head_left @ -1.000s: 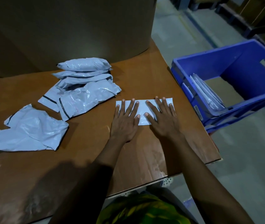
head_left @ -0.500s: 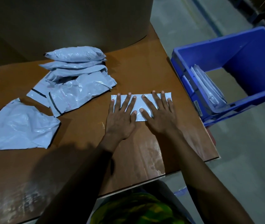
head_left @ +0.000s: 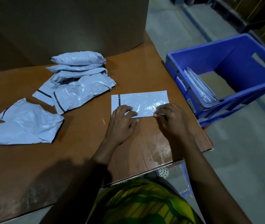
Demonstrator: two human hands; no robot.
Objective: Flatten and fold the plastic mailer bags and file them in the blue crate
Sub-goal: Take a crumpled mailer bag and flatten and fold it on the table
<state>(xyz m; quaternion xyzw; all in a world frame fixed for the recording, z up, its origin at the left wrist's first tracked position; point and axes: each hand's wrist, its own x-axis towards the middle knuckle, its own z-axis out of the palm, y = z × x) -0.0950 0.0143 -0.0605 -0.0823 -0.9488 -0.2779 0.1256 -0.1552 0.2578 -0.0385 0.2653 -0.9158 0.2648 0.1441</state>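
Standing on grey floor, brown table bears mailer.

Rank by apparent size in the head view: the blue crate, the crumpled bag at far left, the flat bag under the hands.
1. blue crate
2. crumpled bag
3. flat bag
None look alike.

Brown tabletop: glossy, scuffed, pale worn patches toward the near edge. 
Large cardboard box: plain brown, standing on the tabletop's far side, top out of view. 
Grey concrete floor: right of the tabletop. 
Dark pallets: far right corner, dim. 
Green-and-yellow patterned garment: bottom centre. 
White perforated shoe: partly visible below the tabletop edge.
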